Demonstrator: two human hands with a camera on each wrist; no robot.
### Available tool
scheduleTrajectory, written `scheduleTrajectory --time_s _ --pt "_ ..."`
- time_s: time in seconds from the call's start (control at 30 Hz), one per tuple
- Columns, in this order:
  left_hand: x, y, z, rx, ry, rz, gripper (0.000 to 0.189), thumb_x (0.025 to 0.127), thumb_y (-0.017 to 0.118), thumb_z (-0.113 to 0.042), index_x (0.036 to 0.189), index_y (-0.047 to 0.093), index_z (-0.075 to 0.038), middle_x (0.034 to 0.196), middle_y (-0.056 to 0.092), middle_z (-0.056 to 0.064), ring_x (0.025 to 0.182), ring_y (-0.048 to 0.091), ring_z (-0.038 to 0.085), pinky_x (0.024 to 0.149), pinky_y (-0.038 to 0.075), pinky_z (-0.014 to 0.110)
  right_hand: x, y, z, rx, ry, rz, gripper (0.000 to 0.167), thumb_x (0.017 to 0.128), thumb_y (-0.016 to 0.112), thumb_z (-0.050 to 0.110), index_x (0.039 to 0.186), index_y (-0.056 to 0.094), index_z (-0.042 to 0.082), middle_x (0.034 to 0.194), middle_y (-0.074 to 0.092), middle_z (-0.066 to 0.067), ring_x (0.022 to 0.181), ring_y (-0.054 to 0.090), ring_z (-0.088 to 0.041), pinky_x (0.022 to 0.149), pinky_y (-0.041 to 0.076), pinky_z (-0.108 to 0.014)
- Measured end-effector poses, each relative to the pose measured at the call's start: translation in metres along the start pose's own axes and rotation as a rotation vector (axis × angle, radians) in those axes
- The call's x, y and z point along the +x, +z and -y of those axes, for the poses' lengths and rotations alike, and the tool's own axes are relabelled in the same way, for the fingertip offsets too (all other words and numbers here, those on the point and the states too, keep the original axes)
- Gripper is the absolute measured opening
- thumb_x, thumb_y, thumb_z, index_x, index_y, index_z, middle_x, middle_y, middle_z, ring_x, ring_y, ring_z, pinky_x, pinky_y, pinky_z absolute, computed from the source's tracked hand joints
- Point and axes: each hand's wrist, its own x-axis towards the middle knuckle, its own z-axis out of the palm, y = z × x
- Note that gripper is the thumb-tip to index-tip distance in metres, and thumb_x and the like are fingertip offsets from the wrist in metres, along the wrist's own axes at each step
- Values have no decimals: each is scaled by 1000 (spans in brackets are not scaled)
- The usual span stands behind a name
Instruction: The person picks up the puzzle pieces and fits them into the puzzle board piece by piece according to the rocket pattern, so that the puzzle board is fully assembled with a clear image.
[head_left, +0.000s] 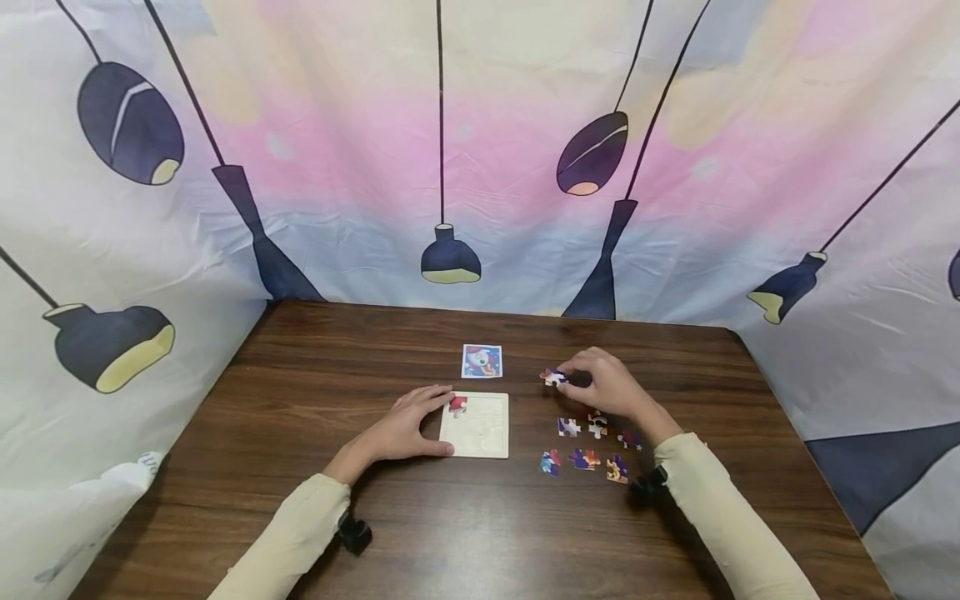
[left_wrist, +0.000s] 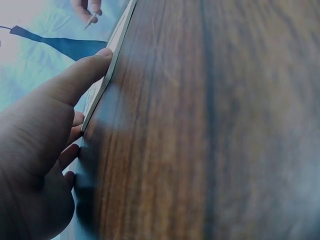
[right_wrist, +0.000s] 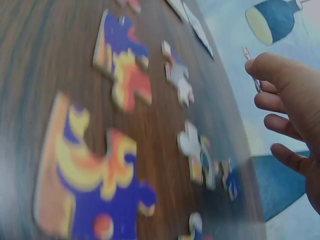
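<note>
My left hand (head_left: 405, 427) rests along the left side of a pale square puzzle tray (head_left: 480, 442), thumb on its near left corner and a fingertip at the far left corner. The straight thumb (left_wrist: 87, 75) lies over the tray's edge in the left wrist view. One red-and-white puzzle piece (head_left: 457, 405) sits in the tray's far left corner. My right hand (head_left: 606, 383) pinches another puzzle piece (head_left: 553, 377) between thumb and fingers, raised over the table to the right of the tray. Edge-on, that piece (right_wrist: 251, 69) appears at the fingertips in the right wrist view.
Several loose pieces, among them a yellow-and-purple one (head_left: 617, 468) and a white one (head_left: 569, 427), lie right of the tray. Behind it lies a small picture card (head_left: 482, 362). A patterned curtain (head_left: 360, 192) hangs around the wooden table (head_left: 480, 533).
</note>
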Motion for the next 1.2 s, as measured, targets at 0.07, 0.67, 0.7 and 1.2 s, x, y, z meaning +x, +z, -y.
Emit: scheduleTrajectory --time_s 0.07,0.67,0.7,1.2 --pt "0 0 0 2 0 -1 94 83 78 -59 157 43 -12 164 35 7 153 26 33 119 20 64 3 1 5 5 -5 -2 29 90 79 33 113 79 15 107 73 1 102 64 -21 85 55 -47" --pt "0 0 0 -1 -10 8 95 83 78 -59 157 42 -13 165 34 7 153 25 34 119 19 65 25 33 48 49 -29 39 29 91 77 37 113 79 18 107 72 4 98 62 -15 80 55 -38" --pt "0 0 0 1 -11 8 95 83 78 -59 157 42 -13 164 34 7 153 25 34 119 19 65 27 36 50 49 -33 41 29 91 77 37 113 79 18 106 72 3 98 62 -15 80 54 -38" --pt "0 -1 0 -8 -17 17 93 84 78 -58 157 42 -12 165 33 7 153 25 33 119 19 65 46 61 73 25 -65 122 28 92 76 35 112 80 17 102 72 3 95 63 -14 79 54 -36"
